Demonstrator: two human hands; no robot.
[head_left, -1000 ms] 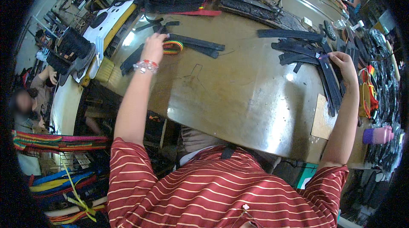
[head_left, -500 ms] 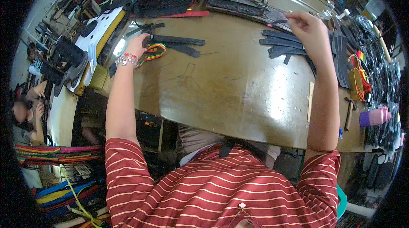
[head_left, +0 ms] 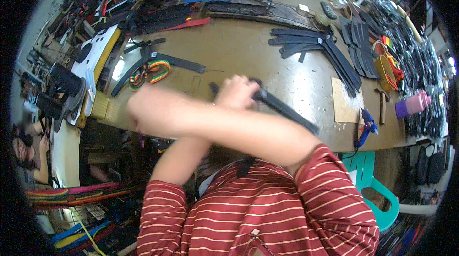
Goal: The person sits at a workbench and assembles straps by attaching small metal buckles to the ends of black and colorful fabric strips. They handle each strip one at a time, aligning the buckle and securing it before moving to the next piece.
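My forearms cross over the near part of the table, the right one above the left. My left hand [head_left: 236, 92] has its fingers closed around a black strap [head_left: 287, 110], whose long end slants down to the right. Far to the left, my right hand [head_left: 148, 112] is smeared by motion, so its fingers cannot be read. Just beyond it lies a looped strap striped red, yellow and green [head_left: 160, 73]. Beside that loop, black straps [head_left: 184, 63] are spread out. A fanned bundle of black straps [head_left: 330, 53] rests at the right of the table.
At the right are a cardboard piece [head_left: 342, 100], a blue glue gun [head_left: 367, 129], a hammer [head_left: 382, 105] and a pink-purple bottle [head_left: 413, 104]. A green plastic chair [head_left: 382, 203] stands below the table's edge. Another person [head_left: 36, 153] sits at the left.
My left hand has moved right and nearer from the left straps, now with a black strap. My right hand has swept from the far right across my left arm. The view has shifted.
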